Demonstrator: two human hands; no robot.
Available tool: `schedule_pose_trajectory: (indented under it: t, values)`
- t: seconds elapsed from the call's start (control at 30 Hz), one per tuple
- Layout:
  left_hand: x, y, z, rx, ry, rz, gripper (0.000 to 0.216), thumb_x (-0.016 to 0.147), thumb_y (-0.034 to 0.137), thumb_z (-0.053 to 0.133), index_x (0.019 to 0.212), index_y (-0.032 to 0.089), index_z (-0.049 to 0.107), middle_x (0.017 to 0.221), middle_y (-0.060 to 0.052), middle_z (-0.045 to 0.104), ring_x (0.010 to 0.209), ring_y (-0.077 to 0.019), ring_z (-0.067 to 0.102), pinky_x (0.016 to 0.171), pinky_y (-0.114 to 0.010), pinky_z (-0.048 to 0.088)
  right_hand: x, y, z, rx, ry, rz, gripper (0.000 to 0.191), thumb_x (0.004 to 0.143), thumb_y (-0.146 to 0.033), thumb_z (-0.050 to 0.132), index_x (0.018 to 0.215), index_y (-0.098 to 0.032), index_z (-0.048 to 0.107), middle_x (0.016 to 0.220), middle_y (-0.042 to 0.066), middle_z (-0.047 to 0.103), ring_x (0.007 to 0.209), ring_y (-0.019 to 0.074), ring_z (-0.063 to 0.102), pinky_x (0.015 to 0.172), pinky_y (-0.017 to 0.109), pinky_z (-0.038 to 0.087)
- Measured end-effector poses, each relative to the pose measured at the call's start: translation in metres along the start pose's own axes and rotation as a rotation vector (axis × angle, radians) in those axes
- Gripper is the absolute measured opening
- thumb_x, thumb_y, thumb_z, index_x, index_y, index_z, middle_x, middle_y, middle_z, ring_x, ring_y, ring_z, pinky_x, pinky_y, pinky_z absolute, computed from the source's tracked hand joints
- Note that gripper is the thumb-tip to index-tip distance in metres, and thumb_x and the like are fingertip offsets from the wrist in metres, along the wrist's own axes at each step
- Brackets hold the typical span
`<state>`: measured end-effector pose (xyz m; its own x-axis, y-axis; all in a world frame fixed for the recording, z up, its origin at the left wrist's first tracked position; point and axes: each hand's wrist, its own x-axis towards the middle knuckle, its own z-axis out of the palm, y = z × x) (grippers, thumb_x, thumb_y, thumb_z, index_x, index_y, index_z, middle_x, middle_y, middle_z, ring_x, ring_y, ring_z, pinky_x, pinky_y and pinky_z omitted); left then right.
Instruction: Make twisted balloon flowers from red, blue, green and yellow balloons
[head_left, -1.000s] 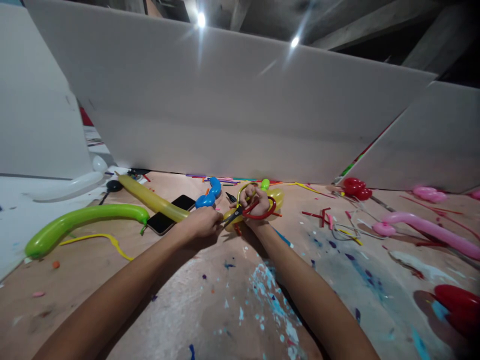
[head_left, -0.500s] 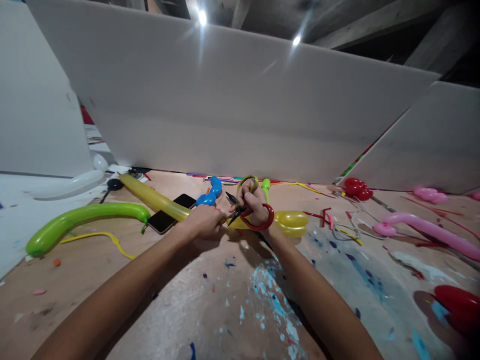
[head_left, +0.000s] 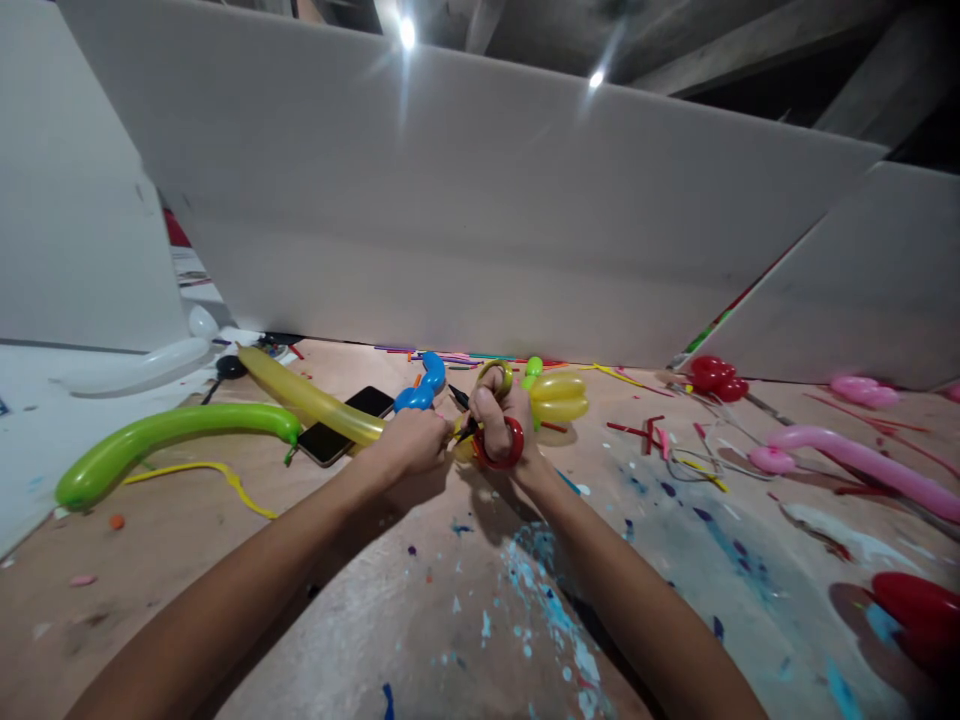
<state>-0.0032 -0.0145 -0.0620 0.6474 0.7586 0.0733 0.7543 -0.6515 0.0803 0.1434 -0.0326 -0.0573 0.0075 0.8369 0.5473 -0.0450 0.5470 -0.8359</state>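
Observation:
My left hand [head_left: 417,440] is closed on a long yellow balloon [head_left: 307,395], whose uninflated-looking end points to the upper left. In my right hand [head_left: 504,412] is a pair of scissors [head_left: 513,445] with one red and one yellow handle loop. Their dark blades spread toward my left hand, at the balloon between the two hands. Beyond my right hand the yellow balloon's twisted loops [head_left: 561,397] stick out to the right. The exact spot where the blades meet the balloon is hidden by my fingers.
A phone [head_left: 330,440] lies under the yellow balloon, with a blue balloon [head_left: 421,390] beside it. Left is a long green balloon [head_left: 180,425]. Pink [head_left: 862,465] and red balloons [head_left: 712,375] lie right. A white panel [head_left: 480,200] stands behind the paint-spotted table.
My right hand has turned and drawn the scissors in closer to my left hand. The yellow balloon's looped end has shifted left and up. My left hand has barely moved.

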Motion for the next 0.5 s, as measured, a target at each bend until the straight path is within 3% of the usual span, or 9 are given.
schedule_pose_trajectory:
  t: [0.27, 0.5]
  values:
    - [0.0, -0.0024, 0.0003, -0.116, 0.009, -0.015, 0.027, 0.083, 0.035, 0.053, 0.097, 0.022, 0.072, 0.085, -0.009, 0.068, 0.083, -0.0244, 0.061, 0.076, -0.034, 0.045, -0.0009, -0.0045, -0.0042, -0.1, -0.068, -0.083, 0.022, 0.08, -0.031, 0.058, 0.064, -0.022, 0.046, 0.061, -0.001, 0.044, 0.057, 0.0139, 0.041, 0.053, 0.028, 0.037]
    - [0.0012, -0.0035, 0.0039, -0.154, 0.002, -0.011, 0.029, 0.084, 0.039, 0.052, 0.093, 0.02, 0.073, 0.084, -0.01, 0.069, 0.082, -0.0236, 0.062, 0.076, -0.032, 0.046, -0.0003, -0.0025, -0.0042, -0.178, -0.1, -0.133, 0.023, 0.083, -0.028, 0.053, 0.064, -0.022, 0.042, 0.062, -0.001, 0.043, 0.056, 0.0139, 0.04, 0.053, 0.028, 0.034]
